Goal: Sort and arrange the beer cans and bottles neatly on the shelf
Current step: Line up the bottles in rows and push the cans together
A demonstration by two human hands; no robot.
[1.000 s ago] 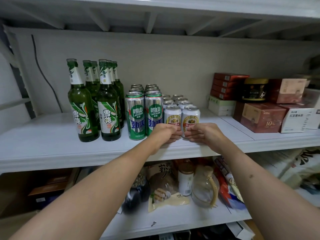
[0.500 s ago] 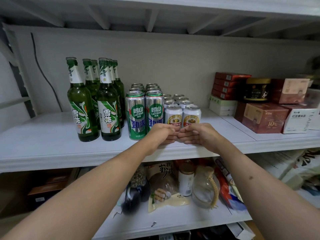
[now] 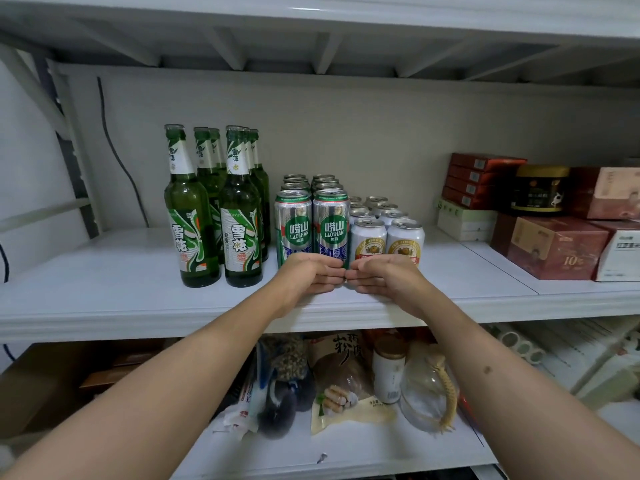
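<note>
Several green glass beer bottles (image 3: 192,216) stand in two rows at the left of the white shelf (image 3: 138,299). Right of them come two rows of tall green-and-silver cans (image 3: 293,226), then two rows of short white cans (image 3: 405,239). My left hand (image 3: 308,275) lies flat across the base of the two front tall cans. My right hand (image 3: 384,275) lies flat across the base of the two front short cans. The fingertips of both hands almost meet, and neither hand holds anything. The lower parts of the front cans are hidden behind my hands.
At the right of the same shelf stand stacked red cartons (image 3: 481,178), a black jar (image 3: 540,188), red boxes (image 3: 550,247) and a white box (image 3: 620,254). A black cable (image 3: 117,157) runs down the back wall. The lower shelf holds food packets (image 3: 346,386), a white jar (image 3: 389,372) and a glass jug (image 3: 426,393).
Both hands have slid left along the front of the cans; the left now covers the tall cans instead of the first short one. The fingers have flattened out.
</note>
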